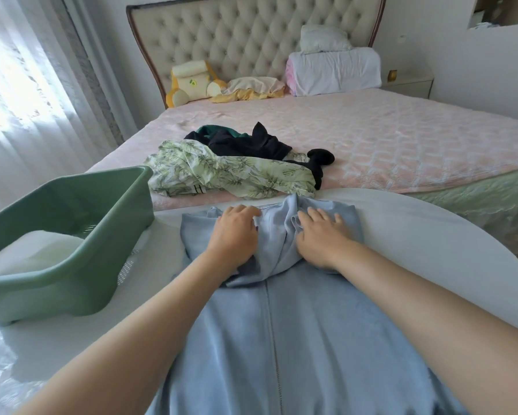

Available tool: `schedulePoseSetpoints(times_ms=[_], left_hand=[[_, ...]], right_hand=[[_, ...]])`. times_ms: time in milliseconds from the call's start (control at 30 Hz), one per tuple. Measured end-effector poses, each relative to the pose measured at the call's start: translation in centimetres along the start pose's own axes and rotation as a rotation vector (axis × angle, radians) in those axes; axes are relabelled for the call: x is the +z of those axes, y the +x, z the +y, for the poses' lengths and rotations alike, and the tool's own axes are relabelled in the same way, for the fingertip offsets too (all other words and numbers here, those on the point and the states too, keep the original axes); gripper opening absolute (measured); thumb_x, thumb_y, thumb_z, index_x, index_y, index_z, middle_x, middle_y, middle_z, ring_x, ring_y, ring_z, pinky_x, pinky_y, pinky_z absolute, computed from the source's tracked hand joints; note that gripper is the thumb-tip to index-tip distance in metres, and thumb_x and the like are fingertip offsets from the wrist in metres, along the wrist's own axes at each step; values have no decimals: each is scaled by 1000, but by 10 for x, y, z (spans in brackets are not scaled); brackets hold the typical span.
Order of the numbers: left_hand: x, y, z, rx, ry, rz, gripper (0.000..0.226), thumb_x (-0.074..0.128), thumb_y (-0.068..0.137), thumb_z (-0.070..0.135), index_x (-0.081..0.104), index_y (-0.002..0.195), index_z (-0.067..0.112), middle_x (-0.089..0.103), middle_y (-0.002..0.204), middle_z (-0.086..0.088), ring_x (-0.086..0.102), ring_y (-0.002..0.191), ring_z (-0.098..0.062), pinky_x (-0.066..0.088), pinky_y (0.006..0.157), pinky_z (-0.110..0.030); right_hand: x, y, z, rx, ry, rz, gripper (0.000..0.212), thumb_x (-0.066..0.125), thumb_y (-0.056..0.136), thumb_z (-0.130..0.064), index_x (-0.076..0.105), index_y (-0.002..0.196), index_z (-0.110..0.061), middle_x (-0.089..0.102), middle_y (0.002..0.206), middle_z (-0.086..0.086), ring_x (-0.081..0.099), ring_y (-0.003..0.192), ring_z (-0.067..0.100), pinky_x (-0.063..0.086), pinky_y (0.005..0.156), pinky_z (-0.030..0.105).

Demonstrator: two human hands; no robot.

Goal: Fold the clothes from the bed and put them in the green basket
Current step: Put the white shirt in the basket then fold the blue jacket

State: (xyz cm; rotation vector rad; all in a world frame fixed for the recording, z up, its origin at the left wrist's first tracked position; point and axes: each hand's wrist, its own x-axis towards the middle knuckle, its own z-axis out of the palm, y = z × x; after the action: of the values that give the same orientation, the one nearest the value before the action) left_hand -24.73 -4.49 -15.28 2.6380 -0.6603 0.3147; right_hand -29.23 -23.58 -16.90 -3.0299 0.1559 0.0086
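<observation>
Pink quilting covers the bed, the biggest thing we see, which runs back to a tufted headboard. White and round, the surface stands against the bed's near edge. On it a blue garment lies lengthwise with a seam down its middle. Its near end runs out of our view at the bottom and its far end is bunched up close to the bed.

The green basket sits on the surface to the left of the blue garment, near it but apart, and we see a white thing inside it. On the bed, just past the surface, a leaf-print garment lies crumpled, its left end close to the basket's far corner. Behind it and touching it is a heap of dark clothes. Against the headboard lie rolled white bedding with a pillow on top, and a yellow cushion further left.

Both grips rest palm down on the bunched far end of the blue garment, a ridge of cloth between them. The right grip has its fingers spread flat on the cloth. The left grip has its fingers bent at a fold; we cannot tell whether it pinches the cloth or only presses it.
</observation>
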Motion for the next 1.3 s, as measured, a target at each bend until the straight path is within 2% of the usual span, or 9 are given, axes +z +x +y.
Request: schedulePoseSetpoints(times_ms=[133, 300, 400, 500, 633, 900, 1067, 1200, 1300], left_hand=[[-19, -4, -47, -187, -9, 12, 37, 38, 101, 16, 51, 135, 17, 52, 138, -9, 44, 126, -31, 41, 101, -44], [-8, -9, -80, -220, 132, -479, 57, 36, 99, 57, 23, 153, 44, 15, 165, 4, 12, 150, -31, 15, 120, -51], [3, -4, -90, -204, 225, -497, 54, 16, 103, 53, 2, 155, 47, -4, 166, 8, -6, 152, -31, 3, 119, -57], [6, 13, -98, -175, 296, -505, 54, 15, 105, 41, -5, 155, 43, -9, 166, 2, -6, 151, -37, 6, 119, -58], [6, 37, -105, -183, 311, -500, 61, 20, 104, 24, -6, 157, 39, -12, 166, -2, -8, 151, -38, 9, 119, -57], [11, 57, -113, -206, 324, -478, 60, 19, 105, 24, -6, 156, 41, -12, 166, -2, -9, 151, -39, 7, 120, -56], [14, 46, -123, -192, -26, -297, 51, 30, 103, 50, 26, 153, 40, 19, 164, 1, 10, 151, -29, 12, 119, -52], [-3, 38, -137, -283, -178, 48, 47, 40, 104, 34, 39, 147, 17, 40, 151, -10, 32, 139, -31, 32, 112, -45], [-14, 41, -143, -553, -33, -13, 43, 36, 102, 24, 38, 141, 7, 39, 145, -17, 33, 134, -35, 35, 106, -45]], right_hand=[[1, 0, -30, -36, 84, 31, 61, 22, 102, -45, -4, 157, -42, -12, 168, 2, -7, 155, 28, 7, 117, 69], [17, 8, -36, 55, 91, -198, 69, 17, 89, -82, -2, 152, -59, -19, 167, 0, -23, 151, 34, -6, 106, 82], [21, 25, -38, 43, 56, -175, 66, 14, 90, -81, -1, 151, -61, -14, 168, -3, -22, 152, 33, -5, 106, 82], [21, 47, -39, 39, 32, -165, 63, 12, 93, -78, -2, 151, -60, -10, 169, -4, -19, 152, 33, -4, 107, 81], [19, 80, -42, 46, 32, -155, 61, 11, 95, -74, -2, 152, -58, -10, 169, -2, -18, 152, 34, -5, 108, 80], [21, 111, -42, 39, 39, -155, 61, 11, 95, -74, -3, 152, -58, -9, 169, -1, -18, 153, 34, -6, 109, 79], [17, 103, -44, 84, 77, -197, 67, 16, 96, -73, 2, 156, -49, -8, 169, 4, -17, 153, 34, -5, 111, 77], [10, 88, -74, 74, -16, 232, 52, 29, 94, -42, 41, 142, -24, 34, 154, 10, 25, 144, 31, 21, 112, 59], [11, 86, -109, -234, 126, 429, 45, 32, 95, -28, 54, 133, -21, 48, 144, 3, 40, 136, 25, 29, 108, 45]])
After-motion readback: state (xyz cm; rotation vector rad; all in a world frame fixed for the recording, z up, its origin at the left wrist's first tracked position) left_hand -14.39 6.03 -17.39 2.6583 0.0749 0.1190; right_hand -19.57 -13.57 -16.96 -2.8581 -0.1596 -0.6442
